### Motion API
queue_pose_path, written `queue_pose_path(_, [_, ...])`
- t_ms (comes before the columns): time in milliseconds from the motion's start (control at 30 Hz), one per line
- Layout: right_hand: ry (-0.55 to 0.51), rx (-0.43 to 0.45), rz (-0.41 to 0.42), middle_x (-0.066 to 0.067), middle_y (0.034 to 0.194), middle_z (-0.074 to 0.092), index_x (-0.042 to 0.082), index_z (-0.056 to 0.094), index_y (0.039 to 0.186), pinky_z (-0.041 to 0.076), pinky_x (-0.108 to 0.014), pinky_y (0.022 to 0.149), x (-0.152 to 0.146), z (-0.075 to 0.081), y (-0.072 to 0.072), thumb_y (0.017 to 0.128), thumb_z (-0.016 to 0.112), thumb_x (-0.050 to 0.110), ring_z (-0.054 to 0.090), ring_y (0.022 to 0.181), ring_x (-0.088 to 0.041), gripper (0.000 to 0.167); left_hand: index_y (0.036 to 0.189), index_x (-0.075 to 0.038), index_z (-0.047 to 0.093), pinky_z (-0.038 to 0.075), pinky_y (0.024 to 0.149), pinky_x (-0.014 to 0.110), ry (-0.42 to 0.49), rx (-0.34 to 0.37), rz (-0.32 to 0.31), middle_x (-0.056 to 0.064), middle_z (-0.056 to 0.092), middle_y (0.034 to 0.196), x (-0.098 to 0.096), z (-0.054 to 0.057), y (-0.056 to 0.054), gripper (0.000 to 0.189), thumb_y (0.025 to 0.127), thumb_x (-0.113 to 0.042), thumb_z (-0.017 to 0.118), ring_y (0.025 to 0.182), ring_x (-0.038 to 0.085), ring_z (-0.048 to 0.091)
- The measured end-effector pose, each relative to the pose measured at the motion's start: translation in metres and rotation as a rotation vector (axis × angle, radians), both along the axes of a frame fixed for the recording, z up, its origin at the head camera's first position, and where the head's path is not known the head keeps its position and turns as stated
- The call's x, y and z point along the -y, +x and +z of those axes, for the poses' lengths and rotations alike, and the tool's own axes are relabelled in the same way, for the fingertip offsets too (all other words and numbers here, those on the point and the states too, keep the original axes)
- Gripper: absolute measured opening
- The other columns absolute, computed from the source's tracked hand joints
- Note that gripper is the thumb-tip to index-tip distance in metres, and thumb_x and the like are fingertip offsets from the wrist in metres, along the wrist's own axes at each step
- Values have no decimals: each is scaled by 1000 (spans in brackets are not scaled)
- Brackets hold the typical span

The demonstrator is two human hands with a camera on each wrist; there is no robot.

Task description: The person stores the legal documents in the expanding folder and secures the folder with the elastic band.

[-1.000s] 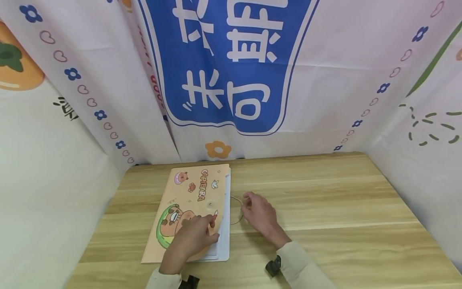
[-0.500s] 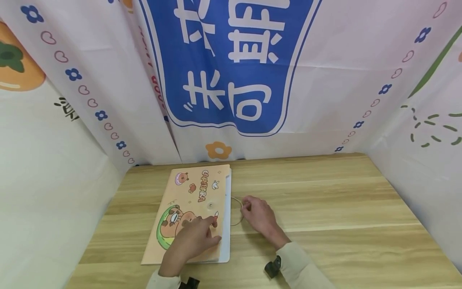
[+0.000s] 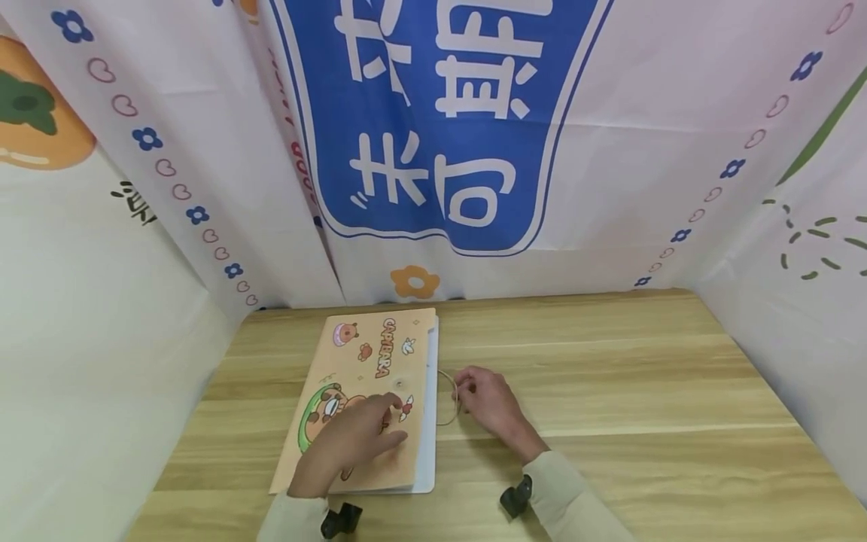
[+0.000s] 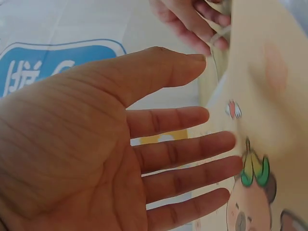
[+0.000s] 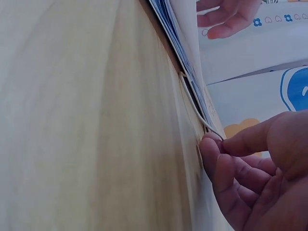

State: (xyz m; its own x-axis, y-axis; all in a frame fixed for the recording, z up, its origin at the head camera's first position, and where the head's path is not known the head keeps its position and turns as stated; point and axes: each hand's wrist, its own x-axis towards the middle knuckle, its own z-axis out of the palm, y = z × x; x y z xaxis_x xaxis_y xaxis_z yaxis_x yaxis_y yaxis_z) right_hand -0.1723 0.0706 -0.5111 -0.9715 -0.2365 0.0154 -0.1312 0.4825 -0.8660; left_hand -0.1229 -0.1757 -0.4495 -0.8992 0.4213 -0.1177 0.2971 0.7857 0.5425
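A peach-coloured document folder (image 3: 352, 354) with capybara drawings lies on the table, its lettered front facing up. White edges show along its right side. From that side an elastic cord loop (image 3: 457, 399) sticks out, and my right hand (image 3: 493, 403) pinches it between thumb and index finger. The right wrist view shows the cord (image 5: 195, 108) drawn from the folder's edge to those fingertips. My left hand (image 3: 355, 436) is over the lower part of the cover, covering some of the drawing. In the left wrist view its fingers (image 4: 187, 149) are straight and spread, holding nothing.
The wood-grain table (image 3: 609, 376) extends to the right of the folder. Behind it hangs a white printed cloth (image 3: 609, 188) with a blue panel, and more white cloth (image 3: 101, 316) closes in the left side.
The cover's lower right corner, raised a second ago with white sheets showing, has come down. My left hand has shifted slightly left and its fingers have straightened. My right hand keeps pinching the cord.
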Motion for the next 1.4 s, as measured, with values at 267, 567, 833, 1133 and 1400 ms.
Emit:
queue_pose_path(267, [-79,30,27,-5,83,73,-4,69,105,55,-27,57,-1,-2,-3,94,69,-3,69,66,-18,11,143,1,51,52,88,49,-40,48,25,18,57,132,16,0,-22,65,90,-21,81,112,32,60])
queue_pose_path(567, [-110,82,99,-5,78,71,-4,69,99,57,-29,61,-4,-4,-3,93,70,-1,69,62,-19,6,157,3,33,28,114,61,-35,43,10,30,32,157,36,-14,-43,103,80,-38,89,146,48,28])
queue_pose_path(833, [-73,-17,185,0,81,68,2,73,96,54,-26,62,12,3,-10,93,72,3,66,70,-13,4,160,3,27,2,111,76,-85,94,75,25,1,168,43,-21,-46,117,74,-44,92,150,54,-2])
queue_pose_path(1133, [-56,-36,234,4,84,67,7,74,94,53,-24,64,29,6,-17,94,74,7,62,74,-9,0,159,-3,32,9,109,79,-145,111,73,31,9,165,37,-23,-44,109,76,-44,90,148,58,6])
queue_pose_path(1400, [-47,-2,261,4,82,66,7,74,97,53,-25,64,38,4,-21,94,72,5,62,74,-10,4,159,-2,34,14,110,77,-131,100,61,33,13,164,36,-27,-44,109,76,-44,90,147,59,10])
